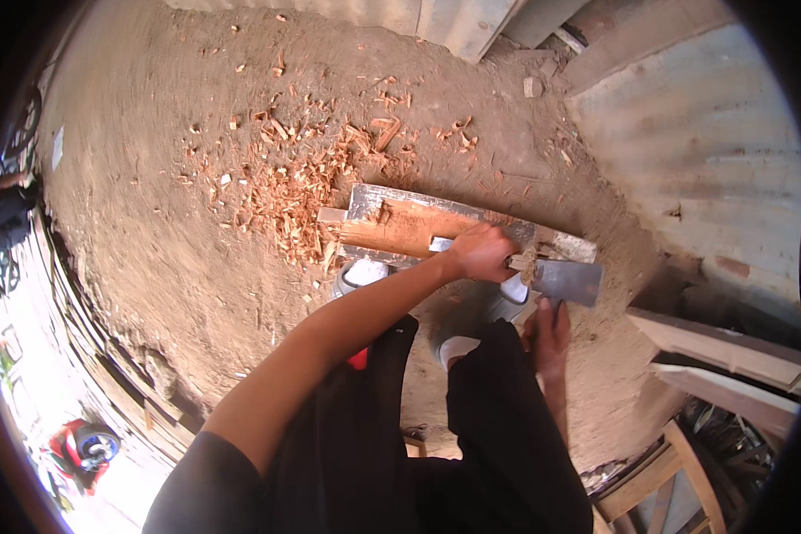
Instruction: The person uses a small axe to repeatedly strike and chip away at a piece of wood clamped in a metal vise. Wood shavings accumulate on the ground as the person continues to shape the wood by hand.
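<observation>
Let us lay a clock over the view, twelve at the top and the hub in the middle. The wide metal blade [571, 282] sits at three o'clock, just beyond the right-hand end of the hollowed plank [400, 227]. Our left hand [487, 252] is nearer the hub on the same bearing, over the plank, its fingers curled in tightly; we cannot tell what they close on, though it may be the blade's handle. Our right hand [547, 334] is a little before four o'clock, fingertips at the blade's lower edge; we cannot tell whether they pinch the metal or merely touch it.

To handle this well, we judge that we should keep the left fist firm and steady, and let the right fingertips bear on the flat rather than on any sharp edge. We would do best to keep the blade level, and its edges away from the right shoe [485, 311], which stands close by.

The blade's broad face is turned mostly up to us. Its long axis seems to run roughly from nine to three, the free end toward three. The plank's long axis is clearer: from between nine and ten to between three and four, its hollow facing up. A small shiny plate [440, 242] shows at nine o'clock from the left hand, and wood shavings [303, 182] lie thickest between ten and eleven from the hub.
</observation>
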`<state>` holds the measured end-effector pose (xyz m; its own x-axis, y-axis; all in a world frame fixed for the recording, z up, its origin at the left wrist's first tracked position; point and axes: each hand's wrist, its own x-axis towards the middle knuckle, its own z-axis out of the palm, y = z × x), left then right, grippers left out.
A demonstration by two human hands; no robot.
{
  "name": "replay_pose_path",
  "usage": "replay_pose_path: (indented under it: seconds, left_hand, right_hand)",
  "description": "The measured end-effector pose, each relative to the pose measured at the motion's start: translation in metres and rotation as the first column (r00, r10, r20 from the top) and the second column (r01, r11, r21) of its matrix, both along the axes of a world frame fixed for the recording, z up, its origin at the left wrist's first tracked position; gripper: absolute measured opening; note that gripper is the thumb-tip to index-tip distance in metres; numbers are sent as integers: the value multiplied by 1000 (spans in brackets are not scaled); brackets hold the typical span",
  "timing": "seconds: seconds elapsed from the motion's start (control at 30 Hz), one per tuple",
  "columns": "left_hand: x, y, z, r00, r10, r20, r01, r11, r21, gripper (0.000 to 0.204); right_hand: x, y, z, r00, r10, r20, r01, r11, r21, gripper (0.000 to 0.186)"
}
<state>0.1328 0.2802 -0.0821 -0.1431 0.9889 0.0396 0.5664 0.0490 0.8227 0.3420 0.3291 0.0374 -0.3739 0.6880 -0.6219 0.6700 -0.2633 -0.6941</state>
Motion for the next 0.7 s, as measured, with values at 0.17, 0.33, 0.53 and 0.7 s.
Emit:
replay_pose_path:
  seconds: [0.17, 0.33, 0.53, 0.7]
  left_hand:
    - [0, -1, -5, 1000, -4, 3, 4, 1000, 22, 28]
    - [-1, 2, -7, 998, -47, -31, 47, 999, -2, 27]
    - [-8, -5, 0, 1000, -14, -4, 14, 1000, -17, 32]
    - [-12, -5, 1, 998, 61, -14, -62, 998, -22, 32]
  right_hand:
    - [-5, 20, 19, 970, -157, -188, 163, 986, 20, 40]
    - [-2, 8, 3, 1000, 20, -19, -20, 1000, -13, 40]
    - [-3, 12, 23, 963, -208, -171, 216, 976, 31, 40]
    - [-2, 4, 30, 942, -248, -224, 249, 968, -26, 43]
